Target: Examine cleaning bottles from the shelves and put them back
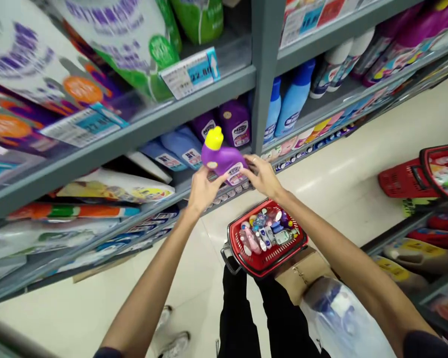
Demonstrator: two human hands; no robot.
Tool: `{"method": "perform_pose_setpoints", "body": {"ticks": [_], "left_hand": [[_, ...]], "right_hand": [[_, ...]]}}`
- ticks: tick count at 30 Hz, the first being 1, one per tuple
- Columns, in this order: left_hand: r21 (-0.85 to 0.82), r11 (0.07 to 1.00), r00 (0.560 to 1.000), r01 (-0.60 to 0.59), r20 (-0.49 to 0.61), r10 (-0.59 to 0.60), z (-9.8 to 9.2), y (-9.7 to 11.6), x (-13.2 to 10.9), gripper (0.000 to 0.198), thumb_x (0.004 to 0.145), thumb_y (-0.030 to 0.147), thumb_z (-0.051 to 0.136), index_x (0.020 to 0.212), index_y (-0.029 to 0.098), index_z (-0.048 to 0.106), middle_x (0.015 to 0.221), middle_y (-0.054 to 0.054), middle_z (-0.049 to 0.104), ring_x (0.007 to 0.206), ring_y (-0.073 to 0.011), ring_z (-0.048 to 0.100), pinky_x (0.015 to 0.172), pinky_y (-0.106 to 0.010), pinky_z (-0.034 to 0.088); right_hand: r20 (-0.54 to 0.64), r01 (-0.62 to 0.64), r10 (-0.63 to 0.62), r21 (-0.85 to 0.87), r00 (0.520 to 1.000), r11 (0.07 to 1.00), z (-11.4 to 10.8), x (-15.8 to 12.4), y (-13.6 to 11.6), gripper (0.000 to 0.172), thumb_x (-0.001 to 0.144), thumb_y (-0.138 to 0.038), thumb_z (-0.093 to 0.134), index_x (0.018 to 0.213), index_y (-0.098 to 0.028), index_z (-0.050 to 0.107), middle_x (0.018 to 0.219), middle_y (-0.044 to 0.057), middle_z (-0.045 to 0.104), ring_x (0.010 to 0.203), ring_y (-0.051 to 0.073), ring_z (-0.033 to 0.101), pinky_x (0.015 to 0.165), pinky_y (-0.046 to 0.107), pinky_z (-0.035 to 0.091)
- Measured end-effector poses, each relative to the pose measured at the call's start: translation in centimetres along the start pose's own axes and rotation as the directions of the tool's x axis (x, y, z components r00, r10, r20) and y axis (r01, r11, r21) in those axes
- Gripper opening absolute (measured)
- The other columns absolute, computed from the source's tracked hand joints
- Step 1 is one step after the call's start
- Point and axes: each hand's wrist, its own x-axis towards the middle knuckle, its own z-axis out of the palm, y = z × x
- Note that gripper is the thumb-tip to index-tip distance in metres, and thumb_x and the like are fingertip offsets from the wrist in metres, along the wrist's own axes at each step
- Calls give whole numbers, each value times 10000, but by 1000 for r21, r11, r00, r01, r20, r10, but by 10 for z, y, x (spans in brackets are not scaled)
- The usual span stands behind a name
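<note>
A purple bottle (226,158) with a yellow cap is held up in front of the shelf, tilted with its cap toward the upper left. My left hand (204,189) grips its lower left side, thumb on the front. On the other end, my right hand (262,175) has its fingers around the base, with the thumb near the label. Similar purple bottles (236,122) stand on the shelf just behind it. Blue bottles (181,148) are to their left. Below the hands is a red shopping basket (267,268) holding several bottles and small packs.
Grey shelving (263,74) with price tags runs across the view, stocked with packs and bottles. Another red basket (399,179) is at the right. A cardboard box (302,273) and plastic-wrapped goods (343,318) lie beside my legs. Another person's shoes (175,345) show at lower left.
</note>
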Motion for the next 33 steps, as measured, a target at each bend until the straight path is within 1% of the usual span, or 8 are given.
{"method": "perform_pose_setpoints", "body": {"ticks": [5,9,12,16,20,22,27,33], "left_hand": [[77,980,981,-185,-50,189,-4,3,25,369,857,407,758,1086,123,709,1104,-121,736,973,-261,725,921,-399,586],[135,960,964,-245,-68,255,-4,0,46,398,890,429,722,1126,110,689,1132,-127,702,1055,-275,687,1008,-448,541],[162,949,955,-270,-77,285,0,-8,66,405,878,442,736,1122,122,684,1159,-122,683,1103,-290,666,1053,-464,509],[150,944,948,-292,-84,307,15,-21,86,416,868,481,744,1100,139,693,1163,-125,683,1141,-303,652,1069,-458,502],[146,953,953,-267,-105,283,33,-36,97,449,861,504,751,1073,112,695,1131,-137,685,1129,-311,659,1066,-472,497],[143,956,957,-257,-99,272,39,-44,105,457,849,503,765,1070,109,694,1122,-131,686,1095,-298,671,1051,-470,505],[82,974,974,-211,-60,216,51,-54,117,480,819,506,795,1078,116,690,1129,-133,700,1041,-288,700,1001,-440,544],[-83,984,986,-157,-76,151,63,-55,101,419,866,364,770,1201,133,672,1188,-135,727,1091,-278,710,997,-402,565]], "right_hand": [[-66,51,-51,2,997,999,9,25,10,529,991,-528,580,1354,-145,612,1313,125,638,1196,244,643,1025,393,573],[-106,98,-104,-62,989,993,9,45,19,636,995,-631,498,1389,-139,581,1344,119,629,1244,268,619,1066,432,547],[-161,71,-90,-120,983,990,16,58,28,687,1015,-658,408,1447,-136,524,1385,133,604,1314,296,572,1138,483,482],[-290,-28,-36,-211,956,977,35,54,34,677,1042,-582,382,1581,-176,323,1534,152,470,1450,300,432,1254,513,322],[-302,-36,-64,-315,951,949,51,32,32,654,1061,-477,347,1630,-219,155,1668,110,251,1566,250,211,1302,479,202],[-286,-31,-71,-338,956,941,57,23,34,605,1067,-429,332,1620,-225,191,1675,105,213,1576,235,180,1302,470,202],[-286,-93,7,-291,958,952,67,14,52,504,1057,-377,401,1542,-253,351,1604,134,295,1535,247,269,1278,494,257],[-406,-204,50,-346,912,916,78,21,64,493,1025,-318,482,1497,-195,409,1548,166,336,1488,266,331,1248,486,313]]}}
